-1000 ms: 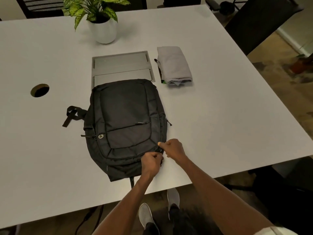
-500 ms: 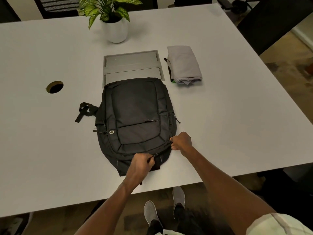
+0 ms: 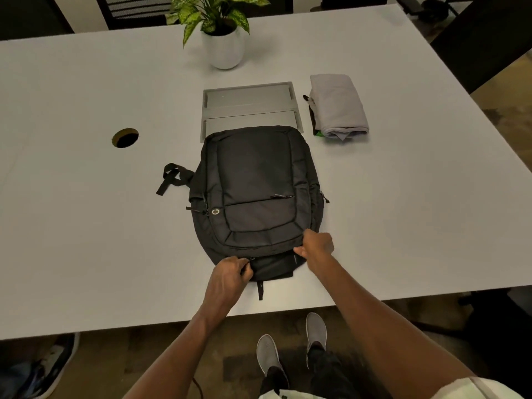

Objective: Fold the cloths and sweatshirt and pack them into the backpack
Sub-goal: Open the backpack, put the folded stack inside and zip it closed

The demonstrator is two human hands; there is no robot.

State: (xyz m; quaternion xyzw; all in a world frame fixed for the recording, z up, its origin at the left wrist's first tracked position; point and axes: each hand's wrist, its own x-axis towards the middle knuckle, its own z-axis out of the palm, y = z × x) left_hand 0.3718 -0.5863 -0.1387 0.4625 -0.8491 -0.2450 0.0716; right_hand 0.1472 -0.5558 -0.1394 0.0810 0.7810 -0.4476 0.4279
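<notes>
— Where's the black fabric backpack (image 3: pixel 253 197) sitting?

— It's lying flat on the white desk (image 3: pixel 86 226), front panel up, near the edge closest to the person.

— What are the hands doing?

— The left hand (image 3: pixel 229 279) is pinching a zipper pull at the bag's near end. The right hand (image 3: pixel 316 244) is gripping the fabric just beside it.

— Anything else?

— A folded grey cloth (image 3: pixel 338 106) is lying off the far right corner, a grey tray (image 3: pixel 250 106) is touching the bag's far end, and a white potted plant (image 3: pixel 223 33) is standing behind.

My black backpack (image 3: pixel 256 197) lies flat on the table; my folded grey sweatshirt (image 3: pixel 336 106) sits beyond, well apart.
</notes>
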